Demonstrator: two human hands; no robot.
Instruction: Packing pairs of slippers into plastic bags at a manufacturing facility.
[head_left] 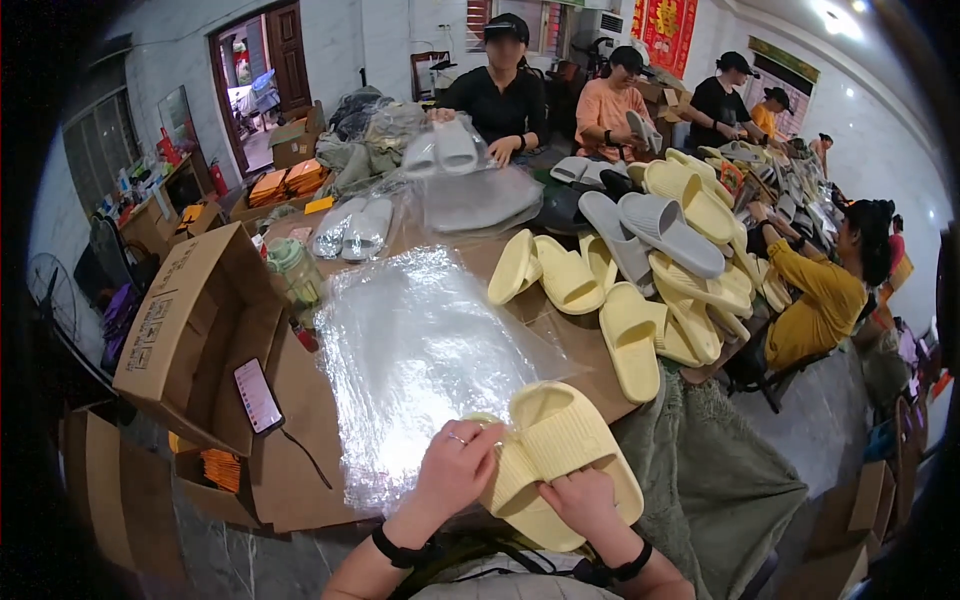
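At the near edge of the table I hold a pair of pale yellow slide slippers (pixel 570 446) side by side. My left hand (pixel 458 466), with a ring on one finger, is closed on the outer edge of the left slipper. My right hand (pixel 583 498) grips the right slipper, its fingers tucked partly out of sight at the strap opening. Directly beyond my left hand lies a stack of clear plastic bags (pixel 410 350), shiny and flat on the cardboard-covered table. Farther right is a heap of loose yellow slippers (pixel 632 340) with some grey slippers (pixel 665 232) on top.
An open cardboard box (pixel 190 330) stands on the left, a phone (pixel 258 396) resting in it. A green-lidded bottle (pixel 292 268) is beside it. Bagged slippers (pixel 355 228) lie at the back. Green cloth (pixel 700 480) hangs at the right. Several co-workers (pixel 500 100) sit around the table.
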